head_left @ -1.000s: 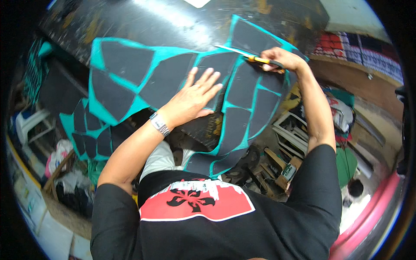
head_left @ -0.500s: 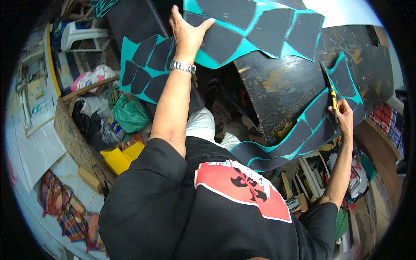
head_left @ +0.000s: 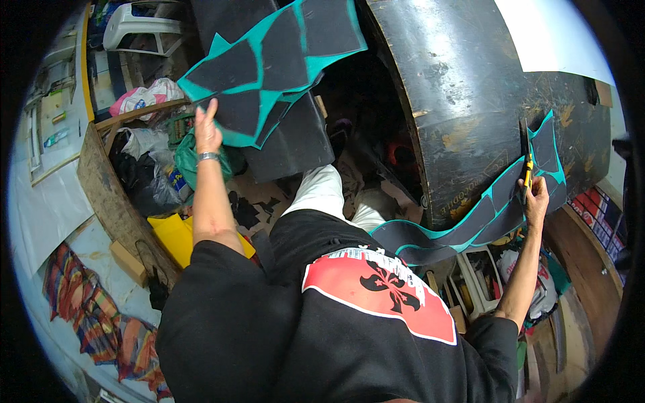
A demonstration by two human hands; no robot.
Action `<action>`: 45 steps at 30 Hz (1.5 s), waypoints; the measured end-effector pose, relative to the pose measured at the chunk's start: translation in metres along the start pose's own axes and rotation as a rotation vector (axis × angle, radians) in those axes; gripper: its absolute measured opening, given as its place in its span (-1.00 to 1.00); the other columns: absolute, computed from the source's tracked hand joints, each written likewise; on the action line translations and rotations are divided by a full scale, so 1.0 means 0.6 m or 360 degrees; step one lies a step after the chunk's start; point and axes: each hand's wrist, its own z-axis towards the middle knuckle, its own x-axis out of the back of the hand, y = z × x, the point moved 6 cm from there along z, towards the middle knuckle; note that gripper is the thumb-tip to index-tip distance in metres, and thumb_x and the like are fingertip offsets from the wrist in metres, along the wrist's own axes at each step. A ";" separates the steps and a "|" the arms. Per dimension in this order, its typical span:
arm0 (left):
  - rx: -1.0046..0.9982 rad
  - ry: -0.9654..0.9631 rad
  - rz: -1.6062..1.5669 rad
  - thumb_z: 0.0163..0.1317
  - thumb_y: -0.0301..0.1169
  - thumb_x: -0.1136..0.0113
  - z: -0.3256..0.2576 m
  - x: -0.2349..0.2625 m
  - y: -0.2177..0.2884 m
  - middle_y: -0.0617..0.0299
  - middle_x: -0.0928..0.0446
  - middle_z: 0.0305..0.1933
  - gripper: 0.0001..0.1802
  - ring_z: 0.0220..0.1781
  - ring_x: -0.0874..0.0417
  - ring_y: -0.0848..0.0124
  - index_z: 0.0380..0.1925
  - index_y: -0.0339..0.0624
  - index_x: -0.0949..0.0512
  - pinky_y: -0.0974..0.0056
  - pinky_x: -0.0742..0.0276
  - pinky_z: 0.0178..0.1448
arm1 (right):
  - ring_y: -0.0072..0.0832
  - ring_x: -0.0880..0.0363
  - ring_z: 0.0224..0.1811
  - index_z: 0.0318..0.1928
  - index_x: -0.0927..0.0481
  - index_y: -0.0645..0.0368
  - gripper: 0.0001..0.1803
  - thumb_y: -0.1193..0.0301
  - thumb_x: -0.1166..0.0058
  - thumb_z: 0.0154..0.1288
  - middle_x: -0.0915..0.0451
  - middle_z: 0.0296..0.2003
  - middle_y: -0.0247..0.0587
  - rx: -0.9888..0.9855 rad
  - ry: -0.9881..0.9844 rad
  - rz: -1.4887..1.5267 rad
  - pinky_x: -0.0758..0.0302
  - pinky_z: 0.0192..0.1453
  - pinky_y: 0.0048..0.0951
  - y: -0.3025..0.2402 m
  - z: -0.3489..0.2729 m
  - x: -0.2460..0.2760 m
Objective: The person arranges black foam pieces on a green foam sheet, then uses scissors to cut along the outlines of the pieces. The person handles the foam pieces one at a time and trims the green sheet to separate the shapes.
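Observation:
My left hand grips the lower edge of a black sheet marked with teal outlines, held off the table to the left above the clutter. My right hand holds a yellow-handled utility knife with its blade up, at the right edge of a strip of the same black and teal sheet that hangs over the edge of the dark, worn worktable. My knees in pale trousers show below the sheet.
A wooden crate with bags and a yellow piece stands at the left. A white plastic chair is at the top left. Shelves with boxes sit under the table at the right. Scraps lie on the floor.
My left hand has pulled the cut sheet piece leftward, away from the table. The view has swung further left, and my right hand with the knife stays at the strip on the table's edge.

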 end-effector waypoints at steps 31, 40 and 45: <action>-0.0046 -0.2210 0.1385 0.22 -0.21 -0.41 -0.621 -0.832 -0.247 0.03 -0.75 -0.30 -0.60 -0.30 -0.76 0.33 -0.15 -0.38 -0.67 0.21 -0.63 -0.15 | -0.52 -0.41 -0.45 -0.31 -0.52 0.18 -0.46 0.07 -0.55 -0.03 -0.49 -0.51 -0.33 0.0141 0.0485 0.0152 -0.39 -0.33 -0.39 -0.001 -0.036 0.002; -0.0387 -0.2153 0.1157 0.26 -0.21 -0.39 -0.522 -0.925 -0.186 0.11 -0.74 -0.33 -0.64 -0.31 -0.71 0.43 -0.22 -0.36 -0.69 0.23 -0.62 -0.18 | -0.56 -0.67 -0.29 -0.15 -0.59 0.23 -0.70 0.33 -0.33 0.20 -0.65 -0.37 -0.25 0.0424 0.0968 0.0125 -0.60 -0.12 -0.49 -0.074 -0.087 0.093; -0.0376 -0.1921 0.1155 0.24 -0.14 -0.39 -0.354 -1.028 -0.114 0.12 -0.75 -0.31 -0.62 -0.32 -0.74 0.40 -0.18 -0.27 -0.72 0.23 -0.61 -0.17 | -0.78 -0.45 -0.39 -0.31 -0.55 0.25 -0.69 0.33 -0.43 0.23 -0.47 -0.50 -0.50 0.0336 0.1322 0.1084 -0.41 -0.35 -0.64 -0.034 -0.187 0.069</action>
